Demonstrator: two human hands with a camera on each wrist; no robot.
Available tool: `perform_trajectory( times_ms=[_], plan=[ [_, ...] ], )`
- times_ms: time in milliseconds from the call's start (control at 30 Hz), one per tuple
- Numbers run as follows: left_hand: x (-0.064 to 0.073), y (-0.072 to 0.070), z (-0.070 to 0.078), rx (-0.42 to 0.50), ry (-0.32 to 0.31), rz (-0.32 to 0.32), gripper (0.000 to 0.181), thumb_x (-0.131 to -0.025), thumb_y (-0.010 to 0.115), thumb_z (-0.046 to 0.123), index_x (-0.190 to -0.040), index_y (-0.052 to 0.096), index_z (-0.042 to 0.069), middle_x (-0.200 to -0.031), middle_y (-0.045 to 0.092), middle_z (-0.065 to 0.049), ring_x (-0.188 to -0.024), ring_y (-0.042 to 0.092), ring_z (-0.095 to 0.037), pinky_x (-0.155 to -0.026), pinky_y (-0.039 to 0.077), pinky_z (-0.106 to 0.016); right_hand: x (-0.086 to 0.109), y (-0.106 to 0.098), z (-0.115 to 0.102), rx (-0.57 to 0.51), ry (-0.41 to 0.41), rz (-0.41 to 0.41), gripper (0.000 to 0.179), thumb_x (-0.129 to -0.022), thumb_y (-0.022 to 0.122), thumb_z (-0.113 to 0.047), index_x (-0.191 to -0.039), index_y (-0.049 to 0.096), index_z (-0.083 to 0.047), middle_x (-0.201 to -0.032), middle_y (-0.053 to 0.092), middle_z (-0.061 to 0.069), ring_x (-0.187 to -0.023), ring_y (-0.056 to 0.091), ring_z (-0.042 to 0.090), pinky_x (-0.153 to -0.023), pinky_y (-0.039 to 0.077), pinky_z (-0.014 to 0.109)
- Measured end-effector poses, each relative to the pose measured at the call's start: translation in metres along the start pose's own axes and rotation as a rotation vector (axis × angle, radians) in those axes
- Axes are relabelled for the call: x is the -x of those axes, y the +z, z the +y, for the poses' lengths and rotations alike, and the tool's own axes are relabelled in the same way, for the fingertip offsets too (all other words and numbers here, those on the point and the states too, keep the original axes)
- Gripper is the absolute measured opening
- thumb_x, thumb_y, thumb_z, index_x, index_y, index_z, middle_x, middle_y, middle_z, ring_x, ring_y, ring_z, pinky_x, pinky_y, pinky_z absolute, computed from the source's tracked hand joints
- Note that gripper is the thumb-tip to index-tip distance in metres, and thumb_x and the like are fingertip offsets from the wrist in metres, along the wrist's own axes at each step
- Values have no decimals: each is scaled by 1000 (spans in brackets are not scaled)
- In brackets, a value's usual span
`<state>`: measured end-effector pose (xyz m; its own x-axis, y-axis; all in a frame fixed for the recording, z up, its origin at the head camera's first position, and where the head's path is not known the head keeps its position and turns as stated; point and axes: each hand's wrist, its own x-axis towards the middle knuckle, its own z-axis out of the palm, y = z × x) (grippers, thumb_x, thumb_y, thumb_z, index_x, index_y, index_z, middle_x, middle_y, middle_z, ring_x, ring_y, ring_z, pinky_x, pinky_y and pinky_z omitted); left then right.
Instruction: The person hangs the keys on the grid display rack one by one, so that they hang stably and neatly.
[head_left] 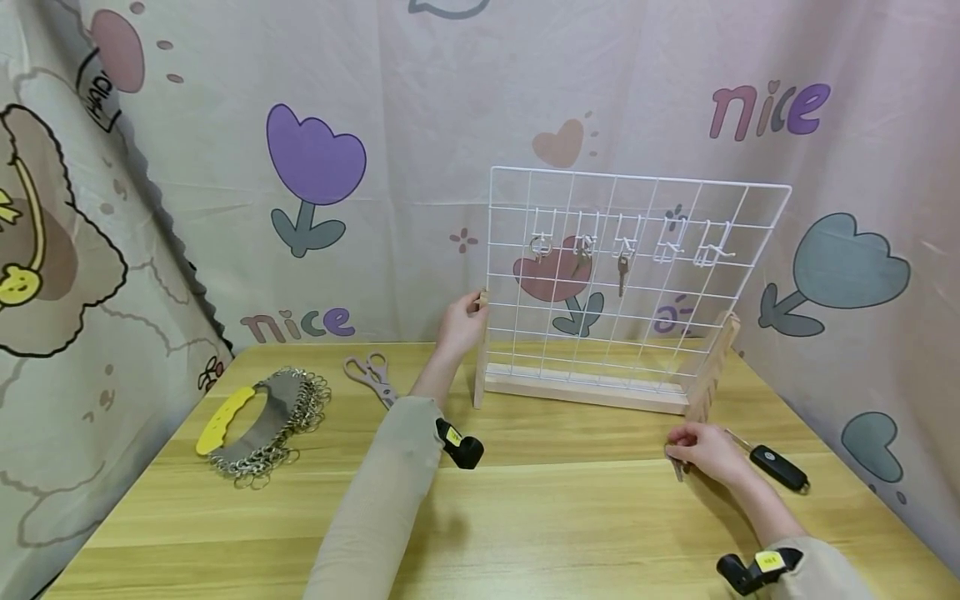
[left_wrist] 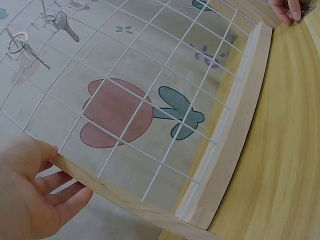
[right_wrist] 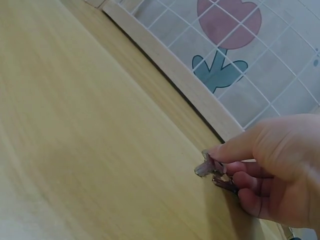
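Observation:
My left hand [head_left: 459, 323] grips the wooden side post [left_wrist: 107, 192] of a white wire grid rack [head_left: 585, 379], thumb on one side and fingers on the other. Over the table, just in front of the rack's right end, my right hand [head_left: 705, 452] pinches a small bunch of metal keys [right_wrist: 210, 167] between thumb and fingers. Part of the bunch is hidden by the fingers. White hooks hang in a row on the grid; from the third hangs a key [head_left: 622, 275]. A key on a ring [left_wrist: 62, 24] shows in the left wrist view.
A black car key [head_left: 780, 468] lies right of my right hand. At the left of the wooden table [head_left: 525, 517] are scissors [head_left: 372, 379] and a yellow-handled curved metal plate [head_left: 225, 421] with many metal rings. A printed curtain [head_left: 420, 125] stands behind the rack.

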<state>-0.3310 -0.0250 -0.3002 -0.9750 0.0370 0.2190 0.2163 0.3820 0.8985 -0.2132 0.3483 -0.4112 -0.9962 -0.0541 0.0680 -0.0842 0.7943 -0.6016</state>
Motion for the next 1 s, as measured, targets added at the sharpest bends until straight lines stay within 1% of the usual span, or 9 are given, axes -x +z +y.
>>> perform_trajectory(
  times_ms=[167,367,467,667,867,1000],
  plan=[
    [-1,0,-1,2,-6,0,44,-96,49,19,-139,43,9,-131,52,-14,-121,47,-28,-99,39,-40,-3,-1,0,-8,-36,-38,15,-82,67,-6,-89,63,6,-74,57,2,-66,52,15,-55,43,24],
    [-3,1,-2,12,-15,-5,45,-96,49,20,-139,43,10,-132,51,-14,-121,47,-28,-99,39,-40,-3,-5,-1,-10,-81,-97,10,-82,66,-3,-83,59,3,-71,55,2,-63,51,14,-54,42,23],
    [-3,1,-2,16,-16,-5,44,-96,50,19,-139,43,9,-131,51,-14,-121,47,-29,-99,39,-40,-3,-5,0,-28,-76,-109,10,-82,65,-2,-82,57,2,-70,55,3,-62,53,14,-53,43,23],
    [-3,1,-1,12,-4,-3,45,-96,50,18,-139,43,8,-131,52,-15,-119,48,-29,-99,39,-40,-1,-2,3,-45,-66,-73,7,-83,63,-1,-80,57,1,-69,55,3,-61,53,15,-52,44,24],
    [-3,1,-1,5,1,-2,44,-96,50,18,-138,43,8,-130,53,-15,-119,48,-28,-98,40,-40,1,0,3,-16,-79,-32,5,-83,63,0,-79,60,0,-68,55,2,-59,50,13,-50,42,23],
    [-3,1,-2,1,0,1,44,-96,50,18,-138,44,7,-130,53,-15,-120,47,-28,-99,39,-40,3,-2,2,-55,-58,-48,5,-84,62,0,-80,60,1,-68,57,3,-57,54,14,-49,46,24]
  ],
)
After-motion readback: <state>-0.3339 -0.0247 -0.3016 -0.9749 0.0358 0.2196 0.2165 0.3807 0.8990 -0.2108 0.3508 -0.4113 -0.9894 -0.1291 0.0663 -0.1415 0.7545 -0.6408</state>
